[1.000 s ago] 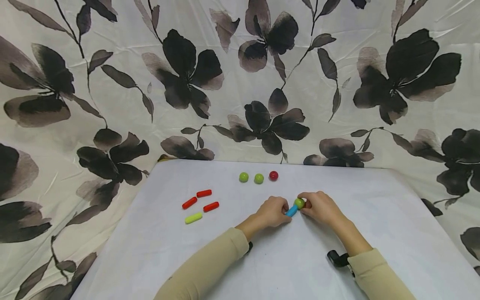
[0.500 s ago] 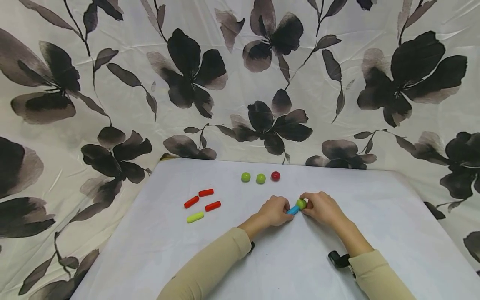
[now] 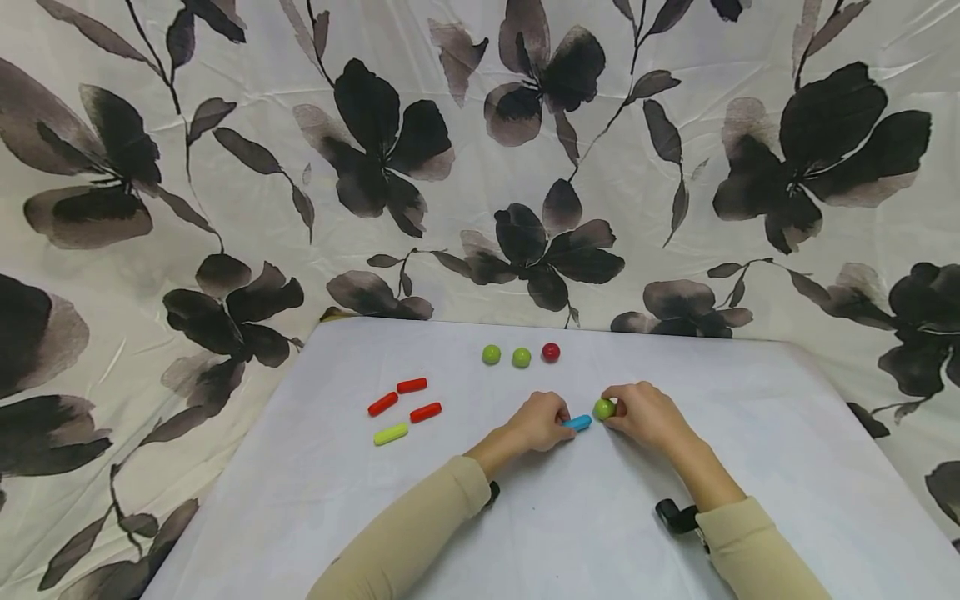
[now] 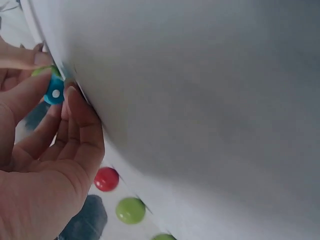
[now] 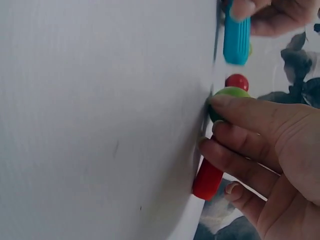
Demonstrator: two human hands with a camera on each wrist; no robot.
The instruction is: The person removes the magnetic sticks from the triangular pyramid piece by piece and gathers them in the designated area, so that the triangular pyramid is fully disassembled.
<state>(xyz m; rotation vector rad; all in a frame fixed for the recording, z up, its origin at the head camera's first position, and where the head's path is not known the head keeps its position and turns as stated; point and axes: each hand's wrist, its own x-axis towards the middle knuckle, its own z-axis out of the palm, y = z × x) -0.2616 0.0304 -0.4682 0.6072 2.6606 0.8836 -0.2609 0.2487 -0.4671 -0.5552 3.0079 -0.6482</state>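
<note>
In the head view my left hand (image 3: 538, 422) pinches a short blue stick (image 3: 577, 422) between thumb and fingers. Its ribbed side faces the right wrist view, and its round end with a white dot shows in the left wrist view. My right hand (image 3: 645, 415) pinches a green ball (image 3: 603, 409) close to the table. A small gap separates the ball from the blue stick's tip. Under the right fingers, a red stick (image 5: 207, 180) runs down from the green ball in the right wrist view; the head view hides it behind the hand.
Two green balls, one of them the nearer green ball (image 3: 521, 357), and a red ball (image 3: 551, 352) lie in a row at the back of the white table (image 3: 570, 533). Left of the hands are three red sticks (image 3: 425, 412) and a yellow-green stick (image 3: 391, 434). A flowered cloth (image 3: 465, 150) hangs behind.
The blue stick, earlier touching the green ball, has come away from it. My left hand has shifted slightly left with the stick, now lying flatter across the view. The right hand stays nearly still.
</note>
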